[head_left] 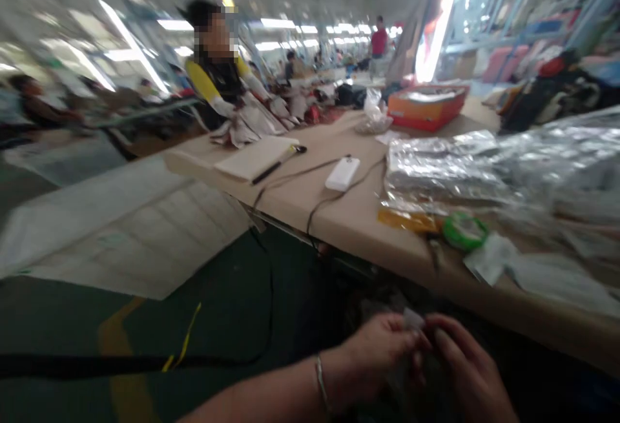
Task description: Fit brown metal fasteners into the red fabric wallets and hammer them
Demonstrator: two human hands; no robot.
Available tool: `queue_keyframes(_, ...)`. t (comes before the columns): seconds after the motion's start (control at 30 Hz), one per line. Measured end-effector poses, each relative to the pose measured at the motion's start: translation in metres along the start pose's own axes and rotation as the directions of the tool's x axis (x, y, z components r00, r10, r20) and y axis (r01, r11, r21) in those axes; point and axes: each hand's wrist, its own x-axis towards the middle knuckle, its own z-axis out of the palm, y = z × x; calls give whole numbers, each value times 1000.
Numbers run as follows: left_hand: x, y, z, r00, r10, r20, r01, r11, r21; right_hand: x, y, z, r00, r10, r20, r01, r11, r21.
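Low in the head view, in front of the table edge, my left hand (375,352) with a thin bracelet at the wrist pinches a thin, whitish plastic piece (413,319). It looks like part of a clear plastic bag; the blur and the dark below hide the rest. My right hand (467,361) is closed, its fingertips meeting the same piece from the right. Above the hands, on the brown-covered table (295,197), lie a green roll of tape (465,230) and crumpled clear plastic scraps (494,258).
Shiny plastic bags (445,168) are heaped on the table's right side. Farther back stands an orange box (426,110). A white power bank or adapter (343,174) with black cables lies mid-table, near a paper stack (256,157). A person in yellow sleeves (216,81) handles cloth across the table.
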Motion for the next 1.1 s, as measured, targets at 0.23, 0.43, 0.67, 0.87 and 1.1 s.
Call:
queue_keyframes(0.23, 1, 15, 9, 998, 39, 43, -45, 985, 164, 3, -6, -3, 987, 69, 145, -125, 896, 427)
queue_keyframes(0.43, -1, 12, 12, 995, 98, 34, -104, 949, 297, 6, -14, -2, 996, 44, 72, -69, 918, 391)
queue_keyframes(0.67, 5, 8, 10, 992, 113, 49, -123, 936, 331, 14, -10, -2, 1000, -3, 18, -1, 967, 254)
queue_keyframes(0.87, 17, 20, 8, 942, 321, 100, -323, 785, 529, 27, -6, -12, 992, -126, -26, 128, 977, 169)
queue_keyframes(1.1, 33, 45, 12, 858, 508, 80, -409, 581, 704, 49, -12, -24, 984, -171, -42, 172, 985, 22)
